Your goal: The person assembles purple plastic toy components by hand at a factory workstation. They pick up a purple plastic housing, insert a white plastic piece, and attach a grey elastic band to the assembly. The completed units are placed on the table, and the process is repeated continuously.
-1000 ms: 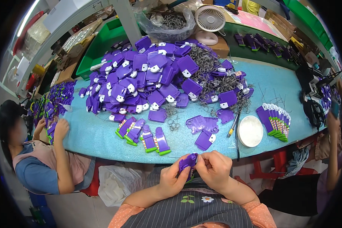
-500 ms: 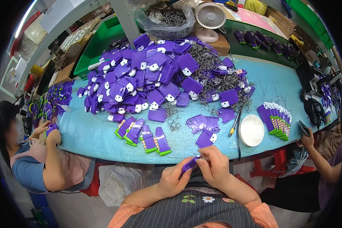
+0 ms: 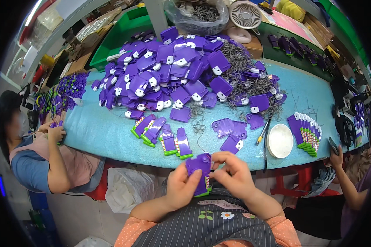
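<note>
My left hand (image 3: 181,185) grips a purple plastic casing half (image 3: 193,165) with a green end and a red-and-white striped edge, held over my lap at the table's front edge. My right hand (image 3: 235,175) pinches at its upper right corner, where a thin dark wire (image 3: 200,142) curves up; the fingers partly hide its end. Just beyond lie several purple-and-green halves (image 3: 153,129), a purple piece with a white tip (image 3: 231,144) and a few flat purple pieces (image 3: 223,127). Loose wire springs (image 3: 198,123) lie between them.
A heap of purple white-tipped pieces (image 3: 177,74) and tangled wire springs (image 3: 237,57) fills the middle. To the right are a yellow-ended tool (image 3: 259,138), a round white dish (image 3: 280,140) and a fanned row of finished-looking pieces (image 3: 306,133). Co-workers sit at both sides.
My left hand has turned the purple casing half so its broad face and green end show. The right fingers stay at its edge. The whole view has shifted slightly.
</note>
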A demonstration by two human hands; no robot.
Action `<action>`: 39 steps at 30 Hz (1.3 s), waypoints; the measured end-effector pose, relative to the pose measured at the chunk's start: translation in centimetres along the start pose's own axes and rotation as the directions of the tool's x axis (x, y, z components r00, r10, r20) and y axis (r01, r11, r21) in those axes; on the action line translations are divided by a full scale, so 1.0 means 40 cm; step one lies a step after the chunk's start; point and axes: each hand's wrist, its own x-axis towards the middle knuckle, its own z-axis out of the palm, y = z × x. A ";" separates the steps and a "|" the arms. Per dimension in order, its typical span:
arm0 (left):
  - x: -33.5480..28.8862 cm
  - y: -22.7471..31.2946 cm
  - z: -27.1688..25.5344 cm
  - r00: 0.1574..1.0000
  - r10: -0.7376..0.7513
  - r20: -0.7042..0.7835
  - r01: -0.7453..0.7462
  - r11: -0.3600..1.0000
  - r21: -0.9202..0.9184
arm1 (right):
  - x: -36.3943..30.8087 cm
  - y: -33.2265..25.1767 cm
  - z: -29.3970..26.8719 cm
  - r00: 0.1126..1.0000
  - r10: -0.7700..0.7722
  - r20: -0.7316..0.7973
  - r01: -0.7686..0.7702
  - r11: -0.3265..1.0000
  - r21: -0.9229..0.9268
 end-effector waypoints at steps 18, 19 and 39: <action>0.002 -0.064 -0.039 0.992 -0.046 0.118 0.080 0.950 -0.302 | 0.009 0.071 0.083 0.963 0.267 -0.030 -0.255 0.944 0.209; 0.000 -0.066 -0.045 0.994 -0.030 0.103 0.058 0.958 -0.281 | 0.025 0.058 0.077 0.954 0.298 0.037 -0.299 0.929 0.217; 0.011 -0.049 -0.077 0.996 -0.072 -0.058 0.043 0.916 -0.398 | 0.139 -0.020 -0.080 0.964 -0.267 0.000 0.197 0.711 -0.675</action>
